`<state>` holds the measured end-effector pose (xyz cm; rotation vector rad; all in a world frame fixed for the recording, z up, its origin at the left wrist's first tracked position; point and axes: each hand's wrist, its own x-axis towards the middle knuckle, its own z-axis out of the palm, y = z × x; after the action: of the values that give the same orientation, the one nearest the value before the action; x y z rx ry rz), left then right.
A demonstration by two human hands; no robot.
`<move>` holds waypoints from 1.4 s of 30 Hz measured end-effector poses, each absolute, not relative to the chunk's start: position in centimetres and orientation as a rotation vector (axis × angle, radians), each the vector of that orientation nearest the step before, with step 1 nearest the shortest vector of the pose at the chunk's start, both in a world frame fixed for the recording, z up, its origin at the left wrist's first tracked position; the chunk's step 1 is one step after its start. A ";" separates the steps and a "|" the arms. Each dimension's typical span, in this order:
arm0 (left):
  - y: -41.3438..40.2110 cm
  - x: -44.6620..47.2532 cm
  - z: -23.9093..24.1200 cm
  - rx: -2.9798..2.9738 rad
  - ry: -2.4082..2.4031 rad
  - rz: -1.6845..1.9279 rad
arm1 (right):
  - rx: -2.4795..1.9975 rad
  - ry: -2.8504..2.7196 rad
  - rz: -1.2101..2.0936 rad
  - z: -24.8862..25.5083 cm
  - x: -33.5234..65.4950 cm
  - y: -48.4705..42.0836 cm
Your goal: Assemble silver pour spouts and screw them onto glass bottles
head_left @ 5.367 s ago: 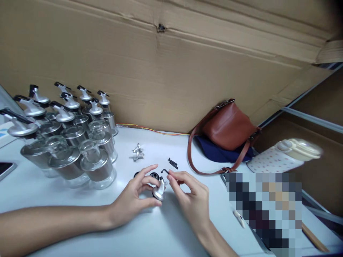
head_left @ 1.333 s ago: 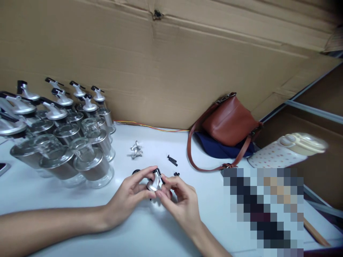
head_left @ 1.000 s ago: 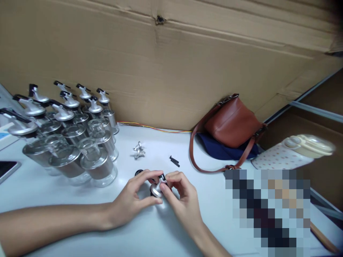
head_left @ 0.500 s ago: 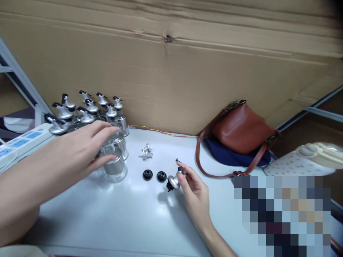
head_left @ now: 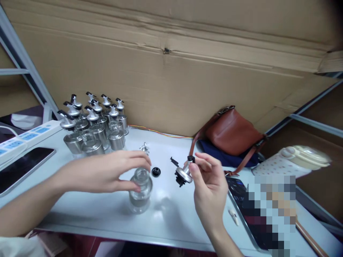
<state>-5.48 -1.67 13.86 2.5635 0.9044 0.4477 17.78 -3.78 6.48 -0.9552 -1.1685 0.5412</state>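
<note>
My left hand [head_left: 112, 173] is closed around the shoulder of an open-topped glass bottle [head_left: 139, 202] with a metal band, near the front of the table. In my right hand [head_left: 211, 185] is a silver pourer spout [head_left: 184, 175] with a black lever and black stopper end, pinched between thumb and fingers above the table. The spout is tilted, apart from the bottle. A black round stopper [head_left: 156, 172] lies just right of the bottle. Behind my left fingers, small silver parts [head_left: 144, 147] are partly hidden.
Several metal-banded bottles [head_left: 99, 132], most with spouts, stand at the back left. Beside them are a power strip [head_left: 34, 134] and a phone [head_left: 25, 169]. A brown bag [head_left: 233, 132], a dotted flask [head_left: 284, 164] and another phone [head_left: 241, 203] lie right. Cardboard [head_left: 171, 89] walls the back.
My left hand has brought a glass bottle from the group towards me and to the right. The right hand has lifted the pourer spout slightly and moved right. The view has shifted.
</note>
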 end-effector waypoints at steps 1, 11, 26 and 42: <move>-1.7 -4.5 13.4 2.507 0.798 0.382 | -0.919 -1.159 0.507 6.9 17.8 -4.1; -2.1 2.7 6.9 1.702 0.385 0.636 | -0.736 -1.330 0.396 8.2 18.9 -4.6; -1.6 3.2 4.5 1.708 0.079 0.928 | -0.715 -1.510 1.099 7.5 20.3 -3.8; -1.5 2.8 4.8 1.690 0.270 0.998 | -0.585 -1.412 1.072 4.5 17.8 -4.2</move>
<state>2.82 -1.51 4.81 1.6903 0.2699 0.9982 17.76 -4.21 4.50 -0.5849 -1.4118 1.0723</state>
